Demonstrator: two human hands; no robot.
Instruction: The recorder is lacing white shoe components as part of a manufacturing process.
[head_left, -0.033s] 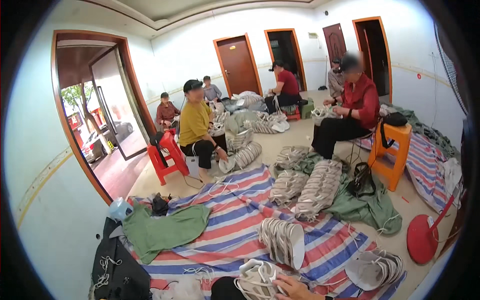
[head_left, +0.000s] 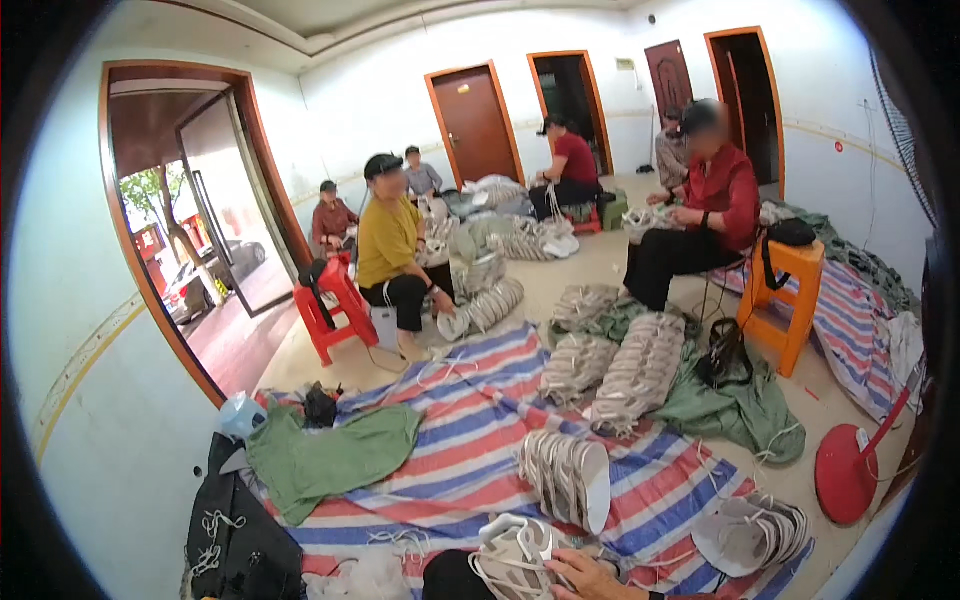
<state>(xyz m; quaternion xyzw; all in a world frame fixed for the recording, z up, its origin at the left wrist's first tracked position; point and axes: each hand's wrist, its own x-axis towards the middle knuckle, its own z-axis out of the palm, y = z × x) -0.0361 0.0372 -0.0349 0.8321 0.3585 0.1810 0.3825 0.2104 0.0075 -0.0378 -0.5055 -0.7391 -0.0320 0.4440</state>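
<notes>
At the lower edge, a beige and grey shoe upper (head_left: 512, 560) with white laces rests against my dark-clothed knee (head_left: 450, 577). My right hand (head_left: 588, 577) is on the right side of this upper, its fingers curled over the edge; the fingertips are partly hidden. My left hand does not show. Just beyond the upper, a nested row of similar shoe uppers (head_left: 562, 480) lies on the striped sheet. Another nested bundle of uppers (head_left: 752, 535) is to the right, its laces hanging loose.
A striped plastic sheet (head_left: 450, 440) covers the floor, with green cloth (head_left: 335, 455) on it. Farther off are stacked uppers (head_left: 640, 375), an orange stool (head_left: 785, 300), a red stool (head_left: 335, 310) and a red round base (head_left: 842, 475). Several seated people work around the room.
</notes>
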